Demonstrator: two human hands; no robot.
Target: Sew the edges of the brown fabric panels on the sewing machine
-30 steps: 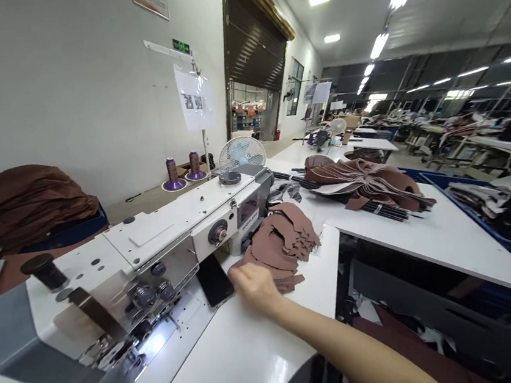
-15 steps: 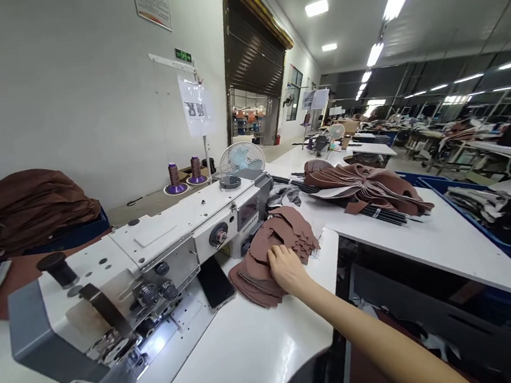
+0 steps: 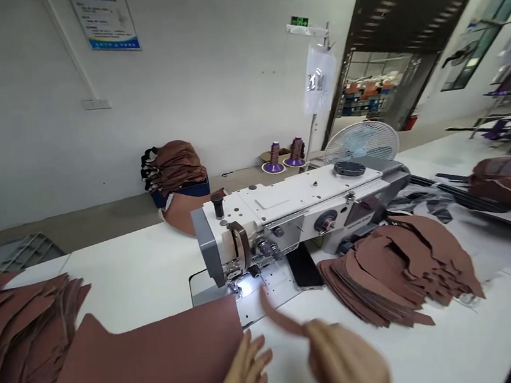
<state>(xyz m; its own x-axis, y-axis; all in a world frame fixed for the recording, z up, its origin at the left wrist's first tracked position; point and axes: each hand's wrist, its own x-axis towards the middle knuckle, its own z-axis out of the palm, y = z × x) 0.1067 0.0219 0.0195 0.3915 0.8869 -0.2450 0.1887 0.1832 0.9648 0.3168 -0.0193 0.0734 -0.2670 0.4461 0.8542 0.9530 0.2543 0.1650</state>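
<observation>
A small curved brown leather piece [image 3: 282,319] is pinched in my right hand [image 3: 348,359], which is blurred by motion. Its free end points up toward the needle area of the white sewing machine [image 3: 280,204]. My left hand [image 3: 244,380] has its fingers stretched out and lies at the right edge of a large brown leather panel [image 3: 150,363]. To the right of both hands, a fanned stack of cut brown leather pieces [image 3: 388,262] rests on the white table. The lit needle and presser foot [image 3: 235,287] are just beyond the panel's corner.
A black phone [image 3: 304,266] lies on the machine bed. More brown panels [image 3: 27,340] are piled at the left. Behind the machine are thread cones [image 3: 274,157], a fan [image 3: 361,142] and a blue bin [image 3: 180,191] heaped with brown pieces.
My view has swung left. My right hand has come away from the stack with a curved leather piece. My left hand and the large panel have come into view.
</observation>
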